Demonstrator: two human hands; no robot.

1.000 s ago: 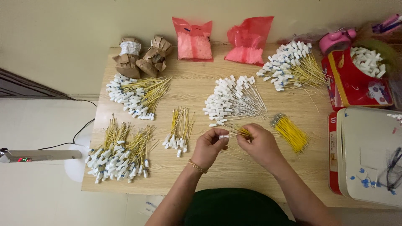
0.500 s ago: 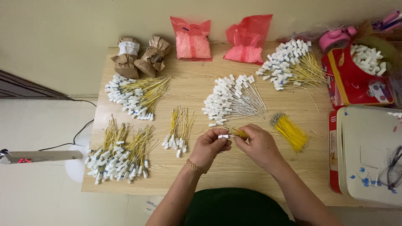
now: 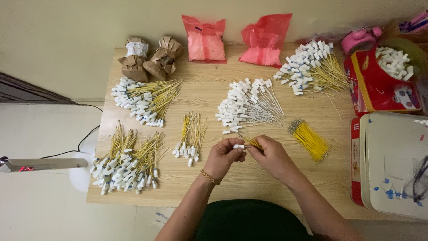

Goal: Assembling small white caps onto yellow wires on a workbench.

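My left hand (image 3: 225, 157) pinches a small white plastic connector (image 3: 239, 146) between thumb and fingers. My right hand (image 3: 272, 156) holds a thin yellow wire (image 3: 254, 143) whose end meets the connector. Both hands hover over the wooden table (image 3: 209, 178) near its front edge. Just above them lies a pile of white connectors with pale wires (image 3: 247, 105). A bundle of bare yellow wires (image 3: 310, 139) lies to the right of my right hand. A small bunch of yellow wires with white connectors (image 3: 191, 139) lies to the left of my left hand.
Larger heaps of wired connectors lie at front left (image 3: 127, 163), mid left (image 3: 145, 100) and back right (image 3: 312, 67). Two brown paper parcels (image 3: 149, 58) and two red plastic bags (image 3: 236, 40) stand at the back. A red box of white connectors (image 3: 385, 78) and a white tin lid (image 3: 394, 165) sit at right.
My hands have stayed in the same spot; the fingers shifted slightly, bringing the wire end and the white connector together.
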